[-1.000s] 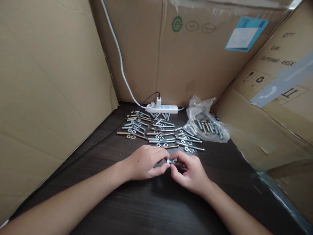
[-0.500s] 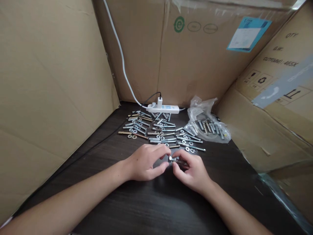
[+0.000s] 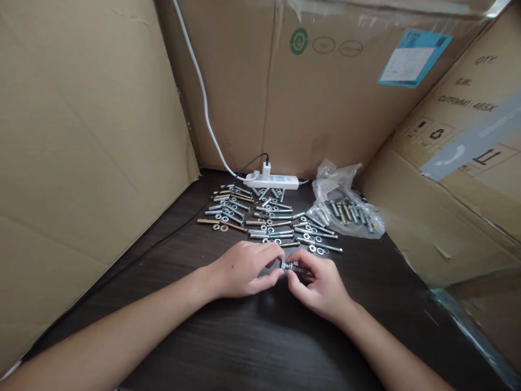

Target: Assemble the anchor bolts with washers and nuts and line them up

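An expansion bolt (image 3: 302,270) lies roughly level in front of me, its sleeve pinched in my right hand (image 3: 323,282). Washers (image 3: 289,266) sit around it just beyond my right fingertips. On the bolt's left end is a hex nut (image 3: 283,265). The thumb and forefinger of my left hand (image 3: 248,269) close on that nut from below and above. My right palm and fingers hide much of the sleeve. Just beyond my hands, loose bolts, sleeves, nuts and washers (image 3: 312,248) lie in rows on the dark table (image 3: 260,336).
A clear plastic bag (image 3: 368,231) with several assembled bolts lies at the right. Behind the rows is a white power strip (image 3: 280,181) with a plugged-in charger (image 3: 266,171). A black cable (image 3: 171,233) crosses the left side. Cardboard walls (image 3: 317,108) enclose the table.
My left fingers have closed in on the nut, from apart around it to touching it. My right hand stays in place with the bolt.
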Demonstrator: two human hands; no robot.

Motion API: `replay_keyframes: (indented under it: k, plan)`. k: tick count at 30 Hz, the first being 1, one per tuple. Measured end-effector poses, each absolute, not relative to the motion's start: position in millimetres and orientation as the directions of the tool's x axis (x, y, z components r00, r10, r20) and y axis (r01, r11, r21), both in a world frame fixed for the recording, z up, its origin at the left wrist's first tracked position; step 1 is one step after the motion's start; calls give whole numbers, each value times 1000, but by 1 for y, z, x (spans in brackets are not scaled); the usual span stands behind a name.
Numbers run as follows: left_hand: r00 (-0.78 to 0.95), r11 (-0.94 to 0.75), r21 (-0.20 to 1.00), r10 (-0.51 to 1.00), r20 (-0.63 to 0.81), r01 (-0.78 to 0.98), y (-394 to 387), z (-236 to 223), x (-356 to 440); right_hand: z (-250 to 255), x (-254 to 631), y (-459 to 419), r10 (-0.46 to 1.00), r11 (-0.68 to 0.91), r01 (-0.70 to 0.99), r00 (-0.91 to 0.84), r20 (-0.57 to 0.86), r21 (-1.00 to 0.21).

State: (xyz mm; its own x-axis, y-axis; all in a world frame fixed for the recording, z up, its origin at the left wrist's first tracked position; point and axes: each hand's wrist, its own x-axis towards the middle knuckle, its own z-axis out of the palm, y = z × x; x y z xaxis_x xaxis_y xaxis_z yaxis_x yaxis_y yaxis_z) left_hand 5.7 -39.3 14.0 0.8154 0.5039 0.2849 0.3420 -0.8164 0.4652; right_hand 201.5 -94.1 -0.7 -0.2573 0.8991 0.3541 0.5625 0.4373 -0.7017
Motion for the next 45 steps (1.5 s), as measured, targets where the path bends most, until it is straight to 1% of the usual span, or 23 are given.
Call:
replay_keyframes:
  k: [9, 14, 20, 24, 31, 42, 45]
  plan:
    - [819, -802, 460, 524, 234, 381, -38, 13, 9, 0, 200, -94, 893, 450, 557, -289, 346, -698]
    - [778, -800, 497, 532, 333, 335, -41, 18, 4, -1, 202, -93, 898, 439, 563, -273, 344, -700]
    - [819, -855, 448, 442, 366, 261, -43, 13, 6, -1, 203, -93, 899, 439, 538, -271, 345, -720]
    - [820, -874, 420, 418, 390, 245, -42, 10, 8, -1, 203, -93, 899, 436, 530, -283, 333, -727]
    - [816, -857, 426, 454, 358, 290, -41, 11, 8, -2, 203, -93, 899, 437, 543, -267, 346, -717]
    - [818, -802, 500, 505, 275, 327, -40, 14, 7, -3, 202, -94, 897, 442, 549, -282, 340, -709]
    - [817, -798, 511, 505, 277, 320, -41, 18, 6, -3, 202, -94, 898, 440, 548, -284, 336, -712]
